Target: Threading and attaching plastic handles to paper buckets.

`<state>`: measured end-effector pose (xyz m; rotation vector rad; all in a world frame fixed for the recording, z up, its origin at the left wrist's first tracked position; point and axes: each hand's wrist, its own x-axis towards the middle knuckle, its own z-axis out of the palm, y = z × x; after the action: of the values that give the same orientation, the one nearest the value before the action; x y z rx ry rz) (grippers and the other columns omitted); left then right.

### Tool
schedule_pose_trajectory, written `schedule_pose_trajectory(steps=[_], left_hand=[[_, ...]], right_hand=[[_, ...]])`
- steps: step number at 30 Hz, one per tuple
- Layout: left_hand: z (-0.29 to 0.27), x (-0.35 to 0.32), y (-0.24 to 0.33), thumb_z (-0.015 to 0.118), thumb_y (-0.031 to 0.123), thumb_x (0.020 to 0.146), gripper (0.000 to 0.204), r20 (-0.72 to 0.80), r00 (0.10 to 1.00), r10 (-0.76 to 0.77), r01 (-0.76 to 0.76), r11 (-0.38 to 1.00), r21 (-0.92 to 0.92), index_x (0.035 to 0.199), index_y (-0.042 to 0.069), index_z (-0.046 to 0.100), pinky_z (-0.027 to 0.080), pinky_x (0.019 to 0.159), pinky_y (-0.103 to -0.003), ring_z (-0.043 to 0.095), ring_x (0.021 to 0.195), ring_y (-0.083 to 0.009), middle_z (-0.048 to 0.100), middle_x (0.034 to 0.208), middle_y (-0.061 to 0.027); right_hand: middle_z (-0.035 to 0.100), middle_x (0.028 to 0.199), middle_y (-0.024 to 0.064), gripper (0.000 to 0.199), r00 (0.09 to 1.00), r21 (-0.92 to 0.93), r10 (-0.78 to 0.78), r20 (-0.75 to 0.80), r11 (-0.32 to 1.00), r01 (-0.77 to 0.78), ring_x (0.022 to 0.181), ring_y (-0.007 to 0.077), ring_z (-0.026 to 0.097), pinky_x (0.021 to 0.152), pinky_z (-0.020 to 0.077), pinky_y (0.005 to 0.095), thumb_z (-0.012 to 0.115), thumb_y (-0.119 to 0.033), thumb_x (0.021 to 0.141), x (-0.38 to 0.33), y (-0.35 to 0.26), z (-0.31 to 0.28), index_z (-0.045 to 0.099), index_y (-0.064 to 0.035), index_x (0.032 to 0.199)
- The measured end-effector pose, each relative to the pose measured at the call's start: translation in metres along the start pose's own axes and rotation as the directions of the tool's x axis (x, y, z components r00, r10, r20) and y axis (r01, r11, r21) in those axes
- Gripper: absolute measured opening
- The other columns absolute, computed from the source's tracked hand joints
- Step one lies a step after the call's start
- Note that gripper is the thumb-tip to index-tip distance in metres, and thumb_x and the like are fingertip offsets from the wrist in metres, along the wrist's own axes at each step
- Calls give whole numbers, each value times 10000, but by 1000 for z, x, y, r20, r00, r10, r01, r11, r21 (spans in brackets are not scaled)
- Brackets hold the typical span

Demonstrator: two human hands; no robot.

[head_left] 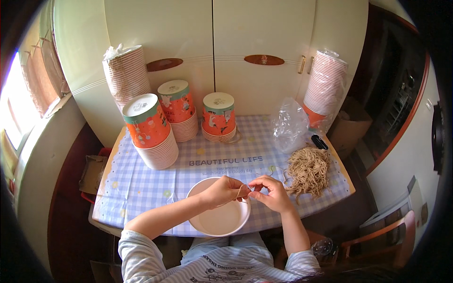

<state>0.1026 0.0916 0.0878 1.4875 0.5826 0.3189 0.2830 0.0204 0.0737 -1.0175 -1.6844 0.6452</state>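
Over a wide white paper bucket (220,220), both my hands meet at a thin tan cord (240,192). My left hand (224,189) is closed in a pinch on the cord, which hangs in a loop by its fingertips. Right beside it, my right hand (270,192) has thumb and forefinger brought together at the cord's end. The exact spot between the fingertips is too small to make out. The bucket stands mouth up at the table's near edge, its inside partly hidden by my left forearm.
To the right lies a heap of tan cords (307,172), with a black object (319,142) and a crumpled clear bag (289,125) behind. Upside-down orange-and-green buckets (150,129) stand stacked at left and centre back. Taller wrapped stacks (325,82) rise at both back corners of the checked tablecloth (198,150).
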Motion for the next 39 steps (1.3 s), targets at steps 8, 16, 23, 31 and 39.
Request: schedule_pose_trajectory(steps=[8,16,23,31,39], left_hand=[[2,0,5,554,179,871,226,-27,999,-30,30,1000,-7,929,-28,623,458,768,-242,583,808,-114,639,823,-64],[-1,4,-5,523,129,852,185,-17,999,-40,39,998,-45,922,-29,586,426,784,-252,561,828,-114,642,855,-78],[-5,6,-7,546,93,832,142,7,1000,8,-7,995,-98,893,-35,550,439,761,-252,578,818,-141,630,846,-99],[-4,4,-3,633,84,779,164,-3,998,59,-58,997,58,866,-37,565,460,646,-226,586,748,-121,627,805,-83],[-2,2,5,669,163,789,201,-33,996,79,-70,971,230,831,-8,574,410,570,-207,519,670,-65,594,740,-28]], right_hand=[[599,758,75,100,998,-119,-13,-66,993,5,681,152,584,612,464,249,657,-51,755,-3,-1,0,608,-3,827],[591,758,77,81,973,-239,-72,-219,971,18,658,189,578,570,455,271,641,-44,764,-16,-18,3,570,-15,790],[573,732,53,103,984,-414,-176,-23,897,151,695,239,554,641,434,339,661,-103,730,-31,-24,22,576,-65,774],[570,737,69,76,986,-272,-143,-81,955,116,670,225,556,587,440,306,648,-79,751,-27,-15,23,591,-54,795],[611,823,85,209,991,-276,26,-129,959,-61,714,217,601,602,480,296,681,-67,723,-20,-12,21,553,-47,886]])
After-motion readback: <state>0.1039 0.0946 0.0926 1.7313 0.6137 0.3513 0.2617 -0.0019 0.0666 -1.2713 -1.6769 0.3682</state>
